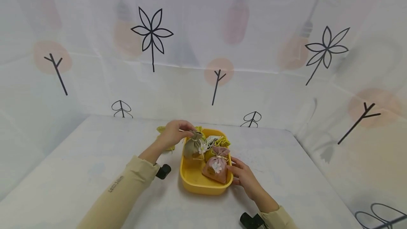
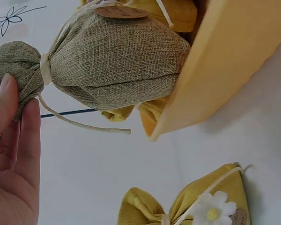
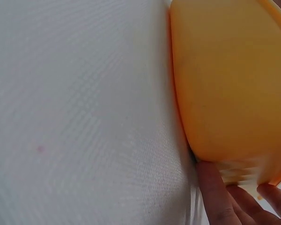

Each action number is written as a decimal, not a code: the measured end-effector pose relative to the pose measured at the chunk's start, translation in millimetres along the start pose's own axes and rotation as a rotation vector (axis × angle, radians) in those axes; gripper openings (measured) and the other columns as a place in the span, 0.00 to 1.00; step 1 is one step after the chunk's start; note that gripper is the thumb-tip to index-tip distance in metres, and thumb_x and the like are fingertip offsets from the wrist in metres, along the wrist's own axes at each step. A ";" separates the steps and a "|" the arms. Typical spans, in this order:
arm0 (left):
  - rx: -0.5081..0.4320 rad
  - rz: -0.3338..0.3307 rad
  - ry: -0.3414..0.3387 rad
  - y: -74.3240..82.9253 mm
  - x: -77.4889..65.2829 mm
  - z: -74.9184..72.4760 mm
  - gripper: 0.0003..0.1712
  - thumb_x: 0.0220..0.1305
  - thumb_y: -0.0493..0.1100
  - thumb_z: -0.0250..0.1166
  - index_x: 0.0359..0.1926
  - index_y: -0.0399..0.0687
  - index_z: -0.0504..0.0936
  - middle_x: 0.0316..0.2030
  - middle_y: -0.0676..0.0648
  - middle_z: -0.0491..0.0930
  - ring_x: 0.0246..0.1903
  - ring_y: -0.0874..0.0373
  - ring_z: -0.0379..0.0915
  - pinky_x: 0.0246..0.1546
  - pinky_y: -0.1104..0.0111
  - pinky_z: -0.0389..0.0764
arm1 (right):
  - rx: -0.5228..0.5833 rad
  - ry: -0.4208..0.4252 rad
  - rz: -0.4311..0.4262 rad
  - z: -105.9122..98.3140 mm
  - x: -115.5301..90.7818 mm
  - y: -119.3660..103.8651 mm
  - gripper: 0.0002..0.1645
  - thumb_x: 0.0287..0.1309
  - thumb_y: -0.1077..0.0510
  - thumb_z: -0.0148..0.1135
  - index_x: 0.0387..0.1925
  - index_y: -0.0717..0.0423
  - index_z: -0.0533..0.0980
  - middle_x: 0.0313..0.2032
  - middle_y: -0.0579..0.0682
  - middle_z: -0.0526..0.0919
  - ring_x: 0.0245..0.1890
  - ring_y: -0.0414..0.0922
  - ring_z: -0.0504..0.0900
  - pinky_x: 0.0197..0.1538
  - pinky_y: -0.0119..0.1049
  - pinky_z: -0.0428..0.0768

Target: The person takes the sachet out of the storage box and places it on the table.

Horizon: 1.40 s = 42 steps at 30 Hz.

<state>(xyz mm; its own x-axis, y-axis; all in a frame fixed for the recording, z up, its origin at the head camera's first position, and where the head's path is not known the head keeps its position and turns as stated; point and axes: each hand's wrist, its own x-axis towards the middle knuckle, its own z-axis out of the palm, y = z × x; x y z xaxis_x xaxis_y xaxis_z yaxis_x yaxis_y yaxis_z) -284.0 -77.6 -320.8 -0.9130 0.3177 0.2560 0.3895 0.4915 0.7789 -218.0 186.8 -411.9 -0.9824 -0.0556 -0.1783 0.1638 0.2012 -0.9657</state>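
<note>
My left hand [image 1: 173, 135] pinches the gathered neck of a grey-green cloth drawstring pouch [image 2: 117, 61], held over the far left part of a yellow plastic basket [image 1: 192, 188]. A cream cord ties the pouch, and a white flower decorates it. The fingertips of my right hand [image 1: 245, 177] touch the basket's right outer wall near its rim. Inside the basket, a pink pouch [image 1: 217, 169] with a white flower leans at the right; behind it are a mustard-yellow pouch [image 1: 223, 141] and a whitish striped pouch [image 1: 211, 141], partly covered.
Left of the basket, a mustard pouch [image 2: 201, 201] with a white flower lies on the white-covered table [image 1: 79, 165], partly hidden behind my left hand in the head view. A white printed cloth [image 1: 190, 45] hangs behind the table. Black wrist cameras [image 1: 163, 171] are strapped beneath my forearms.
</note>
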 end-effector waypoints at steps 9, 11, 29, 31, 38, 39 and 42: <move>0.021 0.025 0.020 6.7 -6.9 -16.4 0.05 0.60 0.38 0.64 0.38 0.49 0.83 0.38 0.52 0.81 0.43 0.55 0.76 0.43 0.62 0.78 | 0.000 0.007 0.018 0.6 2.9 0.7 0.35 0.62 0.52 0.54 0.66 0.61 0.60 0.61 0.65 0.65 0.52 0.55 0.74 0.45 0.43 0.79; 0.019 0.024 0.022 7.5 -9.3 -20.3 0.05 0.61 0.38 0.63 0.38 0.49 0.83 0.38 0.52 0.81 0.43 0.55 0.76 0.44 0.61 0.78 | 0.000 0.005 0.024 0.5 3.6 1.2 0.35 0.61 0.52 0.55 0.66 0.61 0.60 0.61 0.65 0.65 0.52 0.55 0.74 0.46 0.43 0.79; 0.038 0.046 0.093 -5.4 -27.4 -49.1 0.06 0.63 0.36 0.60 0.41 0.46 0.81 0.41 0.49 0.80 0.46 0.52 0.75 0.47 0.59 0.76 | -0.012 0.007 0.023 0.5 1.9 0.5 0.35 0.62 0.51 0.55 0.66 0.59 0.60 0.61 0.64 0.65 0.53 0.54 0.74 0.46 0.43 0.79; 0.049 0.050 0.100 -10.1 -29.8 -54.1 0.07 0.64 0.36 0.60 0.41 0.46 0.81 0.42 0.48 0.80 0.46 0.51 0.75 0.47 0.58 0.76 | -0.013 0.005 0.023 0.4 1.6 -0.1 0.35 0.62 0.51 0.55 0.66 0.60 0.60 0.61 0.64 0.65 0.53 0.55 0.74 0.46 0.43 0.79; 0.083 -0.002 0.122 -27.0 -38.7 -69.9 0.07 0.64 0.37 0.59 0.43 0.46 0.80 0.42 0.47 0.80 0.46 0.49 0.75 0.47 0.54 0.75 | -0.013 0.011 0.025 0.7 0.0 -0.7 0.35 0.62 0.51 0.54 0.66 0.62 0.59 0.61 0.66 0.65 0.52 0.54 0.74 0.46 0.43 0.79; 0.089 -0.009 0.128 -29.3 -39.9 -71.8 0.07 0.64 0.37 0.59 0.43 0.46 0.80 0.42 0.47 0.80 0.47 0.49 0.75 0.47 0.54 0.75 | -0.013 0.014 0.027 0.8 -0.1 -0.9 0.35 0.62 0.51 0.54 0.66 0.62 0.59 0.61 0.66 0.65 0.51 0.54 0.74 0.46 0.43 0.79; 0.109 -0.010 0.143 -36.1 -43.4 -77.2 0.07 0.64 0.37 0.59 0.43 0.44 0.80 0.42 0.46 0.80 0.47 0.47 0.74 0.48 0.52 0.74 | -0.010 0.016 0.039 0.7 0.5 -1.0 0.36 0.62 0.51 0.54 0.67 0.62 0.58 0.62 0.66 0.64 0.52 0.54 0.74 0.46 0.43 0.79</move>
<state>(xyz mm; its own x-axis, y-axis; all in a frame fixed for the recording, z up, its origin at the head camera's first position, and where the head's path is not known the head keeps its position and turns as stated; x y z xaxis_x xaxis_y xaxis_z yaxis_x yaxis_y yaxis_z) -267.8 -171.7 -315.8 -0.9220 0.1975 0.3331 0.3837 0.5814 0.7174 -218.6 185.9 -411.2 -0.9766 -0.0322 -0.2126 0.2011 0.2132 -0.9561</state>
